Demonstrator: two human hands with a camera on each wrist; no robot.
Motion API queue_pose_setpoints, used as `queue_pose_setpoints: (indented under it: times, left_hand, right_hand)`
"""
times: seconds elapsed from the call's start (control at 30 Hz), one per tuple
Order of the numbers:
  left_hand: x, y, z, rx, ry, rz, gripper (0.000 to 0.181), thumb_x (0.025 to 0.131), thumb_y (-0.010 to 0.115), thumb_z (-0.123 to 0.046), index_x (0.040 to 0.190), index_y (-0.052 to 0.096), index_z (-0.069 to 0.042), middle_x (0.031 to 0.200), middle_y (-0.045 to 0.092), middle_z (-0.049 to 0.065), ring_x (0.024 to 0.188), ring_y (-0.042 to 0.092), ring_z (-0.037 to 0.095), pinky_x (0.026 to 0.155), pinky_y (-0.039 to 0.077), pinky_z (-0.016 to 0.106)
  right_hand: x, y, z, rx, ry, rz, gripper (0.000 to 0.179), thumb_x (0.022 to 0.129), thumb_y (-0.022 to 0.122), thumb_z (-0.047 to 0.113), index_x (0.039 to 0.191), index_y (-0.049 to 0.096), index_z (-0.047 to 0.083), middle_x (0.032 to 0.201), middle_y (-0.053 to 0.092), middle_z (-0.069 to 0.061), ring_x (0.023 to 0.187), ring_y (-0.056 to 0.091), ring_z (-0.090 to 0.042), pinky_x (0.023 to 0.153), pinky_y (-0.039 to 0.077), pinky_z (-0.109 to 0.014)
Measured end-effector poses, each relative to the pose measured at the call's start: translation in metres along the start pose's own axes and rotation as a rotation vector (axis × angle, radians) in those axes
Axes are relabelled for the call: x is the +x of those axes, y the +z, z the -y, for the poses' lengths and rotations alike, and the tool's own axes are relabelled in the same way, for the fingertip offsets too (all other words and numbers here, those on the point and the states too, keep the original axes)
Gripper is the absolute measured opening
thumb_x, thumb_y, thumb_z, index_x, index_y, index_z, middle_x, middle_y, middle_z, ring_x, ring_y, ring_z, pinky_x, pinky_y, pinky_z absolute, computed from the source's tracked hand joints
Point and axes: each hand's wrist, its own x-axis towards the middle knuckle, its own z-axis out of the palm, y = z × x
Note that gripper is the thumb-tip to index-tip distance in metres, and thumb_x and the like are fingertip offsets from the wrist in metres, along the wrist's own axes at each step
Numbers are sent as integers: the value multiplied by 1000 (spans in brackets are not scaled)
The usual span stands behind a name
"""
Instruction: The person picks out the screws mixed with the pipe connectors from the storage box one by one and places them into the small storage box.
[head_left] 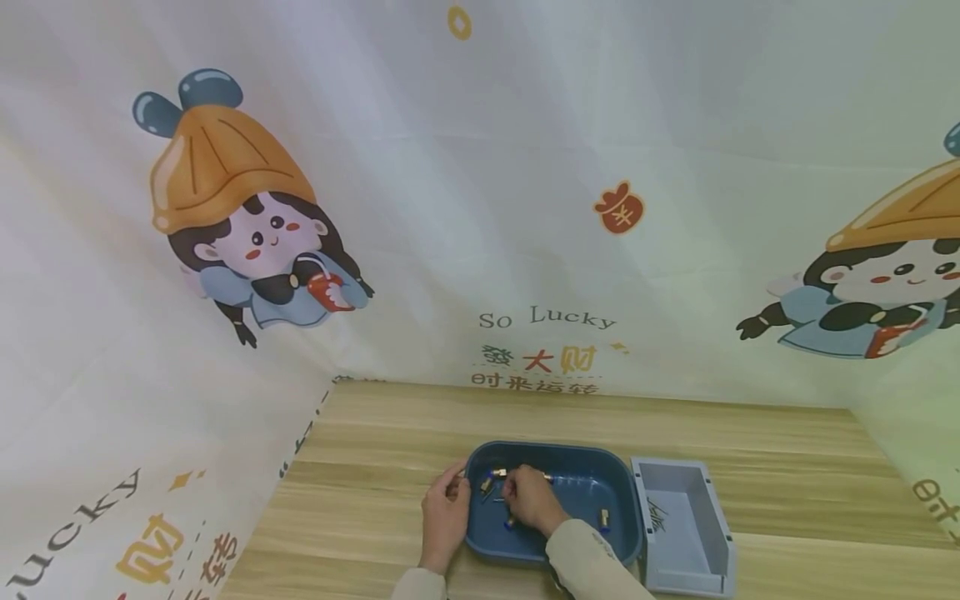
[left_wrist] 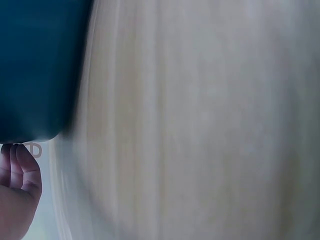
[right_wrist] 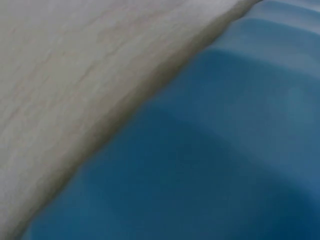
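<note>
In the head view a dark blue basin stands on the table, holding several small brass fittings with blue ends; one fitting lies apart at its right side. My left hand holds the basin's left rim, and the left wrist view shows its fingertips right at the basin wall. My right hand reaches down into the basin with curled fingers, among fittings such as one brass fitting. Its fingertips are partly hidden, so I cannot tell what they hold. The right wrist view shows only blurred sleeve and blue basin.
Against the basin's right side sits a grey open-fronted bin with a small heap of thin dark screws or pins at its left. Both rest on a wood-grain table. A printed cloth walls off the back and sides.
</note>
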Motion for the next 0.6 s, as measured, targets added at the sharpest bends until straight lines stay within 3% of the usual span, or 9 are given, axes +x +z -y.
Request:
queue_pose_setpoints:
  times: [0.6]
  left_hand:
    - [-2, 0, -1, 3, 17, -2, 28, 85, 52, -8, 112, 60, -9, 90, 61, 7, 80, 56, 12, 69, 47, 22]
  right_hand:
    - [-5, -22, -5, 88, 99, -10, 8, 75, 58, -3, 70, 56, 3, 61, 48, 2, 54, 41, -8, 48, 35, -20]
